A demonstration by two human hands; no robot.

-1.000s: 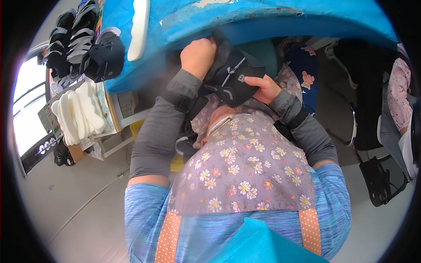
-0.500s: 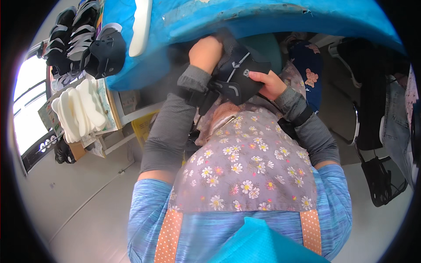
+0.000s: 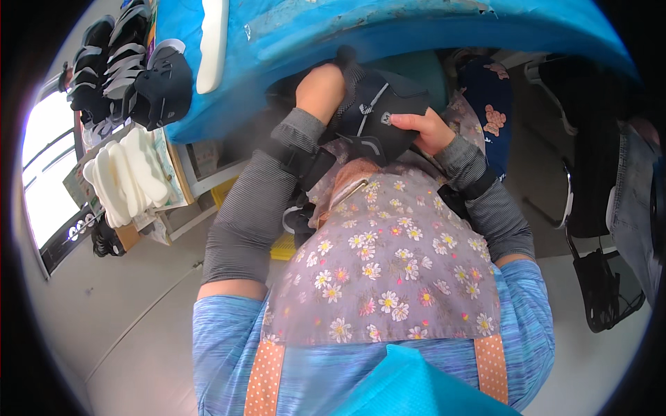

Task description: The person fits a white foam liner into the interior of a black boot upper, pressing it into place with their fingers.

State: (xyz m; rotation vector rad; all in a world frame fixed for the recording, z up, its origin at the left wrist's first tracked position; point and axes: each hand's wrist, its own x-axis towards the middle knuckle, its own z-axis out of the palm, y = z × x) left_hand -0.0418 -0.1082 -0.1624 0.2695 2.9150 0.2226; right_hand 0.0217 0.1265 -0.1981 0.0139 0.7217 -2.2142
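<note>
A black fabric piece that looks like a shoe upper (image 3: 397,93) is held in front of my apron, below the edge of the blue-covered table. It has pale trim lines, a small grey patch and a mesh part at its left. My left hand (image 3: 321,93) is closed at the mesh side, its fingertips hidden behind the fabric. At the lower right edge, my right hand (image 3: 431,132) pinches the piece, thumb on top and fingers underneath.
The blue-covered table (image 3: 416,28) arches ahead, a white wavy foam piece (image 3: 212,48) lying on it. Similar black pieces (image 3: 163,87) are stacked at the left, above several white foam pieces (image 3: 128,177). A black bag-like item (image 3: 600,291) hangs at the right.
My left hand has shifted slightly left and down, and its elbow has swung outward. The black upper has turned a little, with its lower left flap less visible. My right hand keeps its grip.
</note>
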